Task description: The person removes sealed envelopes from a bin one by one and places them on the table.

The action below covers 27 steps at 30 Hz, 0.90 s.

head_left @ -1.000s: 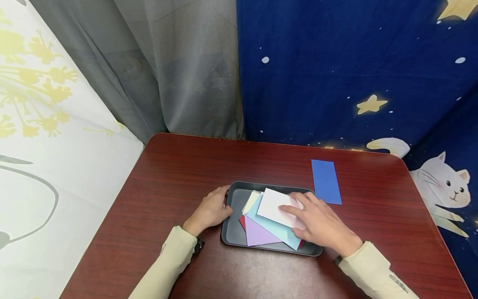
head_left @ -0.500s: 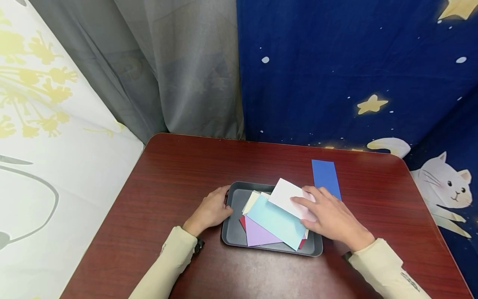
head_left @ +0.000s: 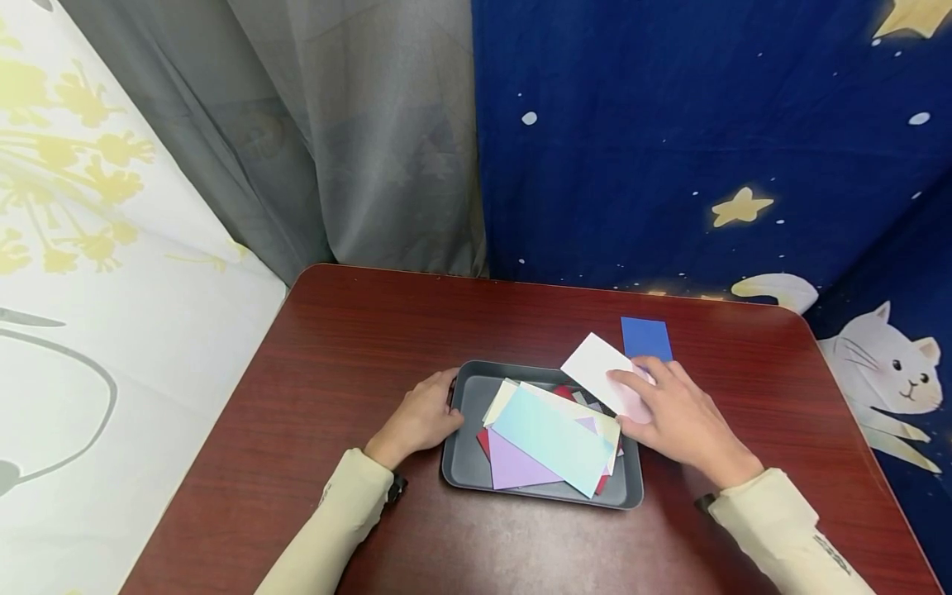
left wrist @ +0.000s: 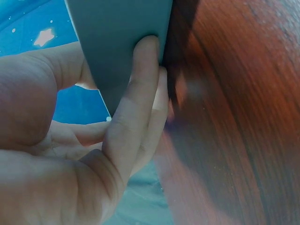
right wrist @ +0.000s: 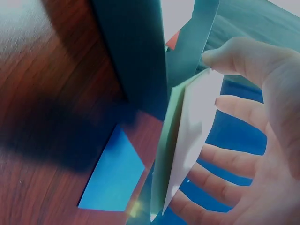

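Note:
In the head view my left hand (head_left: 420, 421) grips the left end of a dark grey tray (head_left: 463, 471), its fingers against the outer wall of the tray (left wrist: 119, 42) in the left wrist view. My right hand (head_left: 673, 417) pinches a white card (head_left: 595, 364), tilted above the tray's back right corner. A pale green layer (right wrist: 166, 150) shows against the white card (right wrist: 192, 136) in the right wrist view. Inside the tray lie loose overlapping cards: a light blue card (head_left: 546, 434) on top, a lilac card (head_left: 513, 463), cream cards (head_left: 500, 397) and red pieces (head_left: 563, 391).
A blue card (head_left: 645, 337) lies on the brown wooden table (head_left: 357, 330) behind the tray, partly hidden by my right hand. Behind the table hang a grey curtain (head_left: 394, 140) and a dark blue starry curtain (head_left: 632, 165). White patterned fabric (head_left: 149, 289) borders the left side.
The right hand has lifted the white card and moved it right and back, off the pile, uncovering more of the light blue and cream cards. My left hand and the tray stay put.

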{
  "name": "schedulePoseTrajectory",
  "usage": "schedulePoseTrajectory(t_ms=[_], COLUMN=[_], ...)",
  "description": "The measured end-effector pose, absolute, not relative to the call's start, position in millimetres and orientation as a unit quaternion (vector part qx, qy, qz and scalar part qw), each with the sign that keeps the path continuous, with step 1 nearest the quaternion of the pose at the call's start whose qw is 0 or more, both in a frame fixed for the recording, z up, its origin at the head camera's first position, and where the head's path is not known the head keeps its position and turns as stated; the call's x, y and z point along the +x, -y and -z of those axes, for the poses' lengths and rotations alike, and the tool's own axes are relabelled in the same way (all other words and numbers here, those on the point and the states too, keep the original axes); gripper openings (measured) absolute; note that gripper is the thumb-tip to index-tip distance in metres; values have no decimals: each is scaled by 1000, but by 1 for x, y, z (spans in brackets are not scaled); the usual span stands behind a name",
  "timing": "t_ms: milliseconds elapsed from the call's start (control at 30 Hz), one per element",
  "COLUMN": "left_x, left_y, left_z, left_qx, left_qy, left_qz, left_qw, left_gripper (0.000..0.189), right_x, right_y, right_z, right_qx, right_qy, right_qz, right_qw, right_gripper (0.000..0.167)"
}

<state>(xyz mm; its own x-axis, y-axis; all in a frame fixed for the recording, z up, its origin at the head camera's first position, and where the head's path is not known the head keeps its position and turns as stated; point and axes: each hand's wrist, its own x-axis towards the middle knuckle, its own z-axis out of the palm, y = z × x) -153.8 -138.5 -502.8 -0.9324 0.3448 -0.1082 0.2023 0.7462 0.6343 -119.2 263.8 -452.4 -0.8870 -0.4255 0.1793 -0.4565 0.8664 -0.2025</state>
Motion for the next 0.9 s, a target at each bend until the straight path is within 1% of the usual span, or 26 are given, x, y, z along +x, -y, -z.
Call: schedulePoseTrajectory(t_ms=[133,233,333,467,600,733,900], left_x=[-164,-168,-171,-170,-164,-161,-164], left_y=[144,145,146,145,143,141,144], left_z=[531,543,550,544,524,516,527], left_qx=[156,151,145,149,152,149,162], left_qy=[-931,-934,-936,-935,-930,-928,-931], left_qz=[-314,-310,-307,-307,-317,-322,-312], left_qw=[100,97,93,99,107,111,99], left_gripper=[78,80,81,79,78,77,77], right_x=[-122,-125,-128,-131,-134,-135,-135], right_y=[-269,-273,-278,-284,-289,-292,-295], right_z=[453,454,456,461,465,466,466], right_qx=[205,189,178,168,159,137,116], right_qy=[970,973,974,973,973,977,981], right_qz=[-123,-125,-131,-141,-148,-153,-155], right_qw=[51,44,49,68,74,55,27], right_gripper=[65,65,64,62,61,63,66])
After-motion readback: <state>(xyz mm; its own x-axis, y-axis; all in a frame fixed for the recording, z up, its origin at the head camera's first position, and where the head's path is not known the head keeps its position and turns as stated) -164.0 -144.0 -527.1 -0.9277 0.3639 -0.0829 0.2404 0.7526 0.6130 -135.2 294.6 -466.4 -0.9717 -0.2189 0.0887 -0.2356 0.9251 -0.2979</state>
